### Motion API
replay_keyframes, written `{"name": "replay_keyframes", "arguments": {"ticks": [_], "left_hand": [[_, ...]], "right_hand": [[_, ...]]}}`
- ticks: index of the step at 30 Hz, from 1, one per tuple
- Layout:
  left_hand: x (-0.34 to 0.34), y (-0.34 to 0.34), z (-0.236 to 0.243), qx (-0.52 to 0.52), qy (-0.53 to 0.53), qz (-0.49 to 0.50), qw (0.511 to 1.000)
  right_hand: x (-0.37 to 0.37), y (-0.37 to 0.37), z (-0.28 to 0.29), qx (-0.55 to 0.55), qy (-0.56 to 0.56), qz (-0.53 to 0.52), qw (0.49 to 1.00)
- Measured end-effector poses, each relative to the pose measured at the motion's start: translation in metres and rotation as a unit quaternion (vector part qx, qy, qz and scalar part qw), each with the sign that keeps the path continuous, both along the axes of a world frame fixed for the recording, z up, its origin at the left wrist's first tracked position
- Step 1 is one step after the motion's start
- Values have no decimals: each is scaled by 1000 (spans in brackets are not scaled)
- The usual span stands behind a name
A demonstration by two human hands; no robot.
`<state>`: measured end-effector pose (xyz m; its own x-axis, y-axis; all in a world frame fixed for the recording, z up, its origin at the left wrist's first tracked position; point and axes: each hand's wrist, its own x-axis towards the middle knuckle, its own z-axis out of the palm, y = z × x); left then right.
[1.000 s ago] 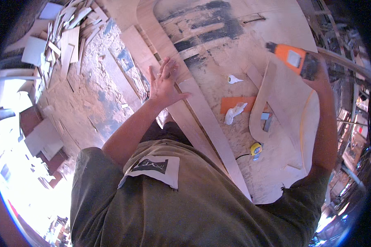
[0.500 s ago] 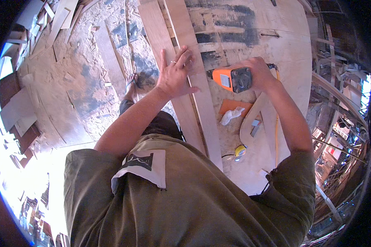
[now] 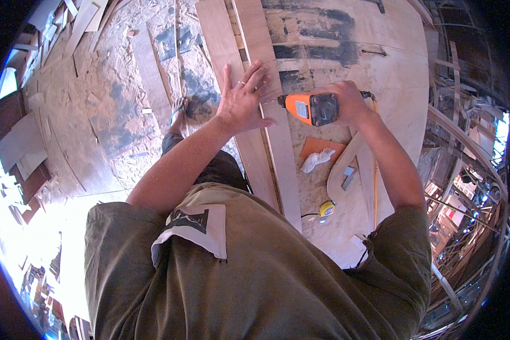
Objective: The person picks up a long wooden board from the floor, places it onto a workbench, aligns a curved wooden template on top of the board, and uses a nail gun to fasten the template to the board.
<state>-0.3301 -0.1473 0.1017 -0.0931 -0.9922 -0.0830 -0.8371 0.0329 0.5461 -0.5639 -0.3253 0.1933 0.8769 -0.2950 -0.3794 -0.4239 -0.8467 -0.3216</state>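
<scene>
Main board: long pale wood plank, runs lengthwise away from the person, under the left hand.
Second board: another long plank, just left of main board, nearly parallel, narrow dark gap between.
Left hand: palm down, spans both planks; fingers spread open, gripping nothing; thumb over main board, ring on one finger.
Right hand: right of main board, fingers closed around the nail gun handle.
Nail gun: orange and black, lying sideways in the grip, nose pointing left at main board's right edge; contact with the wood hard to tell from this angle.
Air hose: yellow, well right of main board, runs down from near the right hand.
Orange sheet: flat, right of main board, below the nail gun.
Plastic bag: white, crumpled, overlaps orange sheet, right of main board.
Curved wood piece: rounded end, farther right of main board than the bag.
Tape measure: yellow, near main board's lower right side.
Plywood surface: right of main board, dark smears close to it.
Sandaled foot: left of both planks.
Wood scraps: far left of main board, upper corner.
</scene>
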Motion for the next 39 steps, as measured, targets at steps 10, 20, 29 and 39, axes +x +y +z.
{"name": "replay_keyframes", "arguments": {"ticks": [10, 20, 29, 39], "left_hand": [[-2, 0, -4, -8, -15, -2, 1000], [-2, 0, -6, -13, -15, 2, 1000], [-1, 1, -4, -9, -20, -1, 1000], [-2, 3, -8, -14, -39, 0, 999]], "right_hand": [[1, 1, -3, -2, 44, -41, 998], [12, 4, 4, -20, 75, -34, 996], [23, 16, 6, 30, 13, -22, 999], [35, 25, 13, 33, 13, -23, 999]]}}
